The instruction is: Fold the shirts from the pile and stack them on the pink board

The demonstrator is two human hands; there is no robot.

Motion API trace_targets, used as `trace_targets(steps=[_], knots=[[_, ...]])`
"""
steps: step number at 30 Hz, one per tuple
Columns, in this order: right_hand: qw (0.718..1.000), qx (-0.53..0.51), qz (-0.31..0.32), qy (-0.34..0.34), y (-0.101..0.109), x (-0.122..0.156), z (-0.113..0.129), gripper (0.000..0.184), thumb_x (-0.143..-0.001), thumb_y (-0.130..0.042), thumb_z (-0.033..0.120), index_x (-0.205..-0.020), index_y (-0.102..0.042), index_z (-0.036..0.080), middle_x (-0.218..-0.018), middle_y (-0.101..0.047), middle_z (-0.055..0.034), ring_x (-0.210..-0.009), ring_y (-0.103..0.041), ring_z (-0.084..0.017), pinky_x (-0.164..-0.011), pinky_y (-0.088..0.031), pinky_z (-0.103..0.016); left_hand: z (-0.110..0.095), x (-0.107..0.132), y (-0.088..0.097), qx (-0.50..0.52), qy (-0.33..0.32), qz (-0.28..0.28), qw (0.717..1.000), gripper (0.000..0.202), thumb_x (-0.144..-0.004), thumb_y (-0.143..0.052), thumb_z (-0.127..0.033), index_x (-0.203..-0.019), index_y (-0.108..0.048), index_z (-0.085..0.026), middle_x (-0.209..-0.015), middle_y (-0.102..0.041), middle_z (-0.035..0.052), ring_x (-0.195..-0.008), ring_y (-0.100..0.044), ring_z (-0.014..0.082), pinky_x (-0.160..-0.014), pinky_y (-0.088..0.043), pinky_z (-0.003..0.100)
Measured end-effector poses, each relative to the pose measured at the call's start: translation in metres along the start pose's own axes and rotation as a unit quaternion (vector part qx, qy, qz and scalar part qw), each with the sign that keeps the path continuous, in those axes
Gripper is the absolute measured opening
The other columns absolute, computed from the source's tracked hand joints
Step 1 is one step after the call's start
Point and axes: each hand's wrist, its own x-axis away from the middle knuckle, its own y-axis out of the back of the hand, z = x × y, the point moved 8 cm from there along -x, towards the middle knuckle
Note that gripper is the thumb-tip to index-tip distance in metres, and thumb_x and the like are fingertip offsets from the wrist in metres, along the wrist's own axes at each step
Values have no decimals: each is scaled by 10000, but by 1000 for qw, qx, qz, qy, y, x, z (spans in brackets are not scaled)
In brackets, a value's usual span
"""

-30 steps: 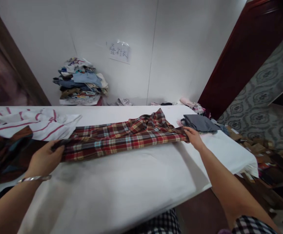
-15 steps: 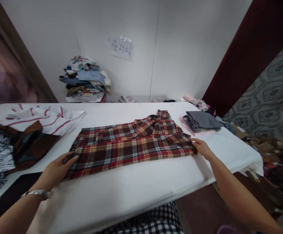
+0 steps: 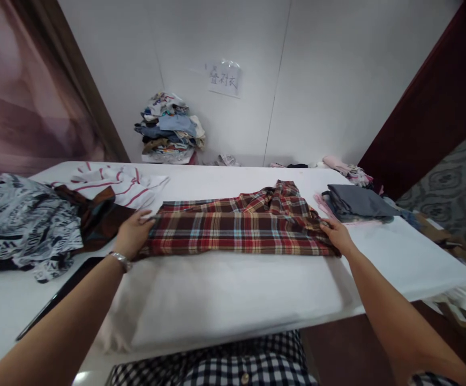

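Note:
A brown and red plaid shirt point(image 3: 225, 233) lies sideways on the white table point(image 3: 225, 300), folded lengthwise into a long strip, its collar toward the back right. At its left end, the hem, my left hand point(image 3: 134, 233) grips the cloth between thumb and fingers. My right hand point(image 3: 335, 236) pinches the shirt at its right end, near the shoulder. The fold along the far side looks loose and bunched near the collar. The undersides of both grips are hidden by the fabric.
To the left lie a black-and-white printed garment point(image 3: 28, 220), a dark brown garment point(image 3: 104, 220) and a white red-striped garment point(image 3: 116, 182). Folded grey clothes point(image 3: 361, 201) are stacked at right. Beyond the table's back edge rises a clothes pile point(image 3: 172, 128). A black flat object point(image 3: 64, 289) lies near my left forearm.
My left hand has moved the shirt's left end away from me, so the near edge now runs straighter. The right hand stays at the right end. The view has turned left.

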Motion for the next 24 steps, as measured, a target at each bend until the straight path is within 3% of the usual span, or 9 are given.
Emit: trace_targets(steps=[3, 9, 11, 14, 17, 20, 24], knots=[[999, 44, 29, -15, -8, 7, -9, 419, -689, -600, 358, -1058, -692, 182, -1063, -707, -75, -1012, -625, -268, -948, -445, -430, 12, 4, -14, -30, 25, 32, 999, 364, -742, -577, -274, -1064, -655, -124, -846, -722, 90, -861, -663, 247, -806, -509, 328], [985, 160, 59, 3, -2, 13, 4, 516, -769, -567, 345, -1266, -565, 205, -1137, -673, -98, -1026, -617, -274, -913, -464, -411, 20, 15, -15, -58, 18, 70, 996, 573, -772, -534, -469, -1238, -551, -136, -1010, -710, 100, -991, -644, 250, -890, -487, 332], [975, 217, 42, 22, 3, 14, 17, 542, -780, -572, 342, -1302, -529, 202, -1164, -651, -123, -1059, -598, -295, -928, -451, -432, 23, 18, -14, -72, 3, 82, 994, 601, -773, -536, -457, -1282, -508, -140, -1079, -693, 116, -1022, -636, 245, -910, -476, 332], [961, 241, 11, 136, -3, 22, 59, 520, -804, -551, 316, -1303, -521, 175, -1255, -582, -152, -1178, -518, -313, -1007, -395, -464, 30, 22, -13, -120, -6, 81, 989, 548, -795, -516, -392, -1293, -500, -163, -1166, -659, 143, -1073, -618, 255, -937, -455, 351], [949, 184, 40, 251, -31, 41, 106, 464, -866, -483, 353, -1301, -524, 196, -1335, -521, -126, -1262, -449, -284, -1070, -348, -458, 35, 25, -15, -154, -9, 82, 985, 513, -818, -475, -347, -1301, -493, -177, -1174, -652, 148, -1080, -613, 264, -915, -461, 358], [938, 144, 110, 294, -71, 58, 136, 465, -905, -439, 412, -1332, -500, 240, -1425, -444, -87, -1347, -354, -256, -1103, -306, -449, 32, 28, -18, -181, -23, 81, 980, 520, -829, -440, -344, -1318, -474, -172, -1206, -631, 158, -1102, -596, 289, -912, -456, 375], [927, 213, 206, 232, -122, 67, 124, 517, -896, -463, 456, -1358, -484, 225, -1502, -332, -116, -1410, -226, -308, -1111, -215, -529, 27, 33, -16, -208, -28, 69, 975, 520, -838, -393, -351, -1300, -484, -130, -1217, -615, 189, -1102, -587, 325, -921, -446, 404]])
